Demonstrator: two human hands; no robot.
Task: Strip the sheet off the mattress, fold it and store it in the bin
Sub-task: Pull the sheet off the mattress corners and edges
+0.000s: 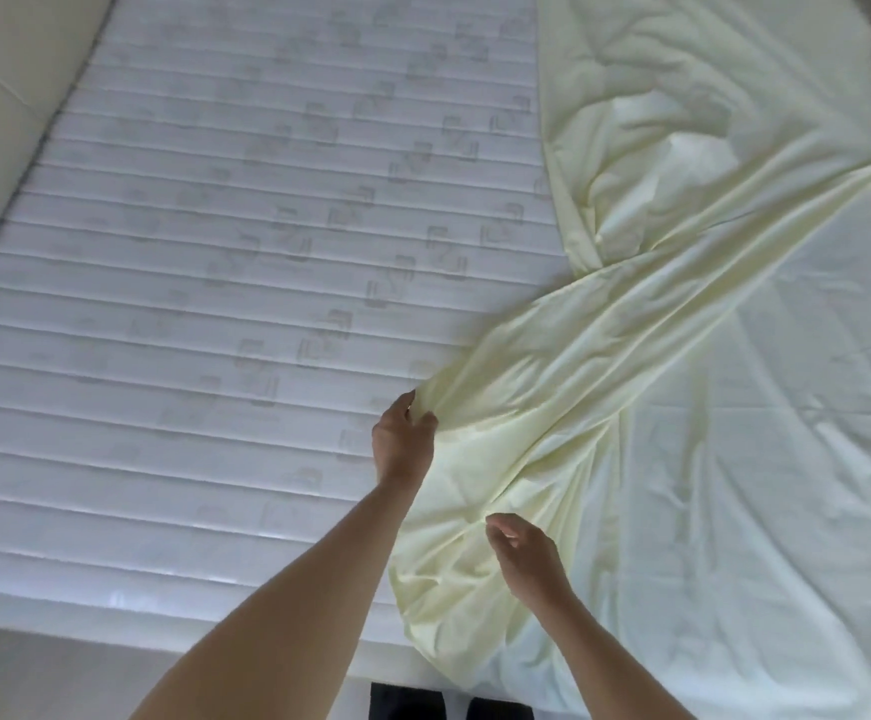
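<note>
The stripping step is in hand, and it looks well advanced. The pale yellow sheet (683, 356) is already off the left part of the mattress (189, 304) and lies bunched and creased over the right part, with one twisted band running from the far right down to the near middle. The left hand (405, 441) grips the end of that band, its fingers (423, 420) curled round a gathered wad of cloth. The right hand (524, 556) hovers just above the folds nearer the person, fingers loosely curled; I cannot tell whether it pinches any cloth or holds nothing.

The next move, as I judge it, calls for a firm hold with both hands and a pull that frees the right side, which may still be tucked under the mattress edge. After that the cloth needs shaking flat before folding.

The bare mattress is white and quilted in cross bands with a faint grey pattern. A pale padded surface (12, 111) rises along its far left side. Light flooring (33, 678) shows at the near left. No bin is in view.
</note>
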